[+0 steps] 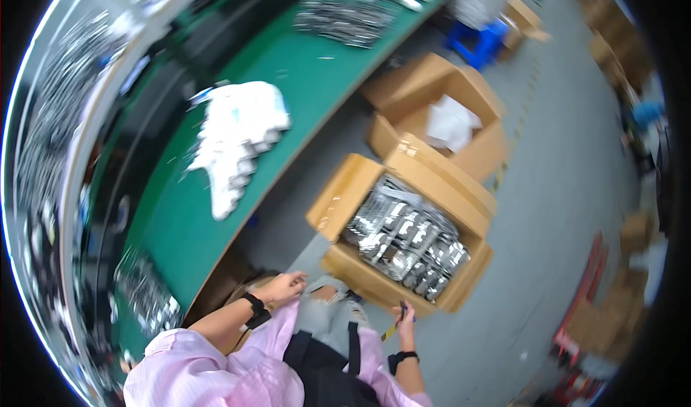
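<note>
My left hand [282,290] hovers near the bench's front edge, fingers loosely bent and apart, with nothing visible in it. In my right hand [407,323] is a slim dark pen-like tool [403,308], held upright; blur hides its exact kind. Just beyond that hand stands an open cardboard box [367,272] on the floor, flaps folded out. Several grey-and-black items in shiny clear plastic bags [414,236] fill it; their kind is not clear. Neither hand touches the box.
Along the left runs a green-topped bench [288,69] bearing a white pile [241,133] and bagged parts [147,292]. Behind the filled box is another open carton [489,144] with white sheeting inside. A blue stool [479,43] and a person [482,0] are farther back. Red metal equipment [583,292] lies right.
</note>
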Tool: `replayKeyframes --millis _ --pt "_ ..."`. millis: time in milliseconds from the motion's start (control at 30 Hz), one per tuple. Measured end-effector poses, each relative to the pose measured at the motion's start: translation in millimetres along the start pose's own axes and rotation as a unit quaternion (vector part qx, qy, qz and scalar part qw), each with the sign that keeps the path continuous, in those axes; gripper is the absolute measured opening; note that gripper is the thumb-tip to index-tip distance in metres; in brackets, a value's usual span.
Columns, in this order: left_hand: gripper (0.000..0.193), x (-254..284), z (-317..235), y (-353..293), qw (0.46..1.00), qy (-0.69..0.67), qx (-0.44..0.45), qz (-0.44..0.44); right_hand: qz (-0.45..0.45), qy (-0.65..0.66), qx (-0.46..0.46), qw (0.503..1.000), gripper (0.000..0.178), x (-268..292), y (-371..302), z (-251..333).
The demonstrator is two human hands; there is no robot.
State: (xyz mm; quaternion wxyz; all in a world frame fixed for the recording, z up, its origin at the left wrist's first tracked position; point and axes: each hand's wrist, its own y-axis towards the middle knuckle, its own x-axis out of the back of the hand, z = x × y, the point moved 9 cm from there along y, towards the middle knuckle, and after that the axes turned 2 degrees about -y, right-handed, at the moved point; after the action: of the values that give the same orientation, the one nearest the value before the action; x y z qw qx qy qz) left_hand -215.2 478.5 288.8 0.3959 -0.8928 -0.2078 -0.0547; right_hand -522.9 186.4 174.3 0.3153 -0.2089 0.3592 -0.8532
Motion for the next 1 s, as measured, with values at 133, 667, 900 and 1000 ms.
replayKeyframes --millis 133,667,900,1000 --pt "0.033 99.4 41.4 -158.3 0.957 -0.114 0.040 -0.263 0.065 -0.192 0.028 0.979 0.053 -57.7 35.5 56.9" --pt "0.060 197.1 247.1 -239.4 0.866 -0.060 0.248 -0.430 0.232 -0.007 0.409 0.882 0.048 -451.7 -75.1 508.5" --pt "0.059 216.7 270.7 -220.3 0.891 -0.091 0.293 -0.335 0.249 -0.070 0.614 0.746 0.041 -598.3 -162.4 736.8" --pt "0.056 200.8 286.4 -225.3 0.873 -0.103 0.289 -0.380 0.134 -0.167 0.732 0.647 0.039 -644.7 -178.5 807.8"
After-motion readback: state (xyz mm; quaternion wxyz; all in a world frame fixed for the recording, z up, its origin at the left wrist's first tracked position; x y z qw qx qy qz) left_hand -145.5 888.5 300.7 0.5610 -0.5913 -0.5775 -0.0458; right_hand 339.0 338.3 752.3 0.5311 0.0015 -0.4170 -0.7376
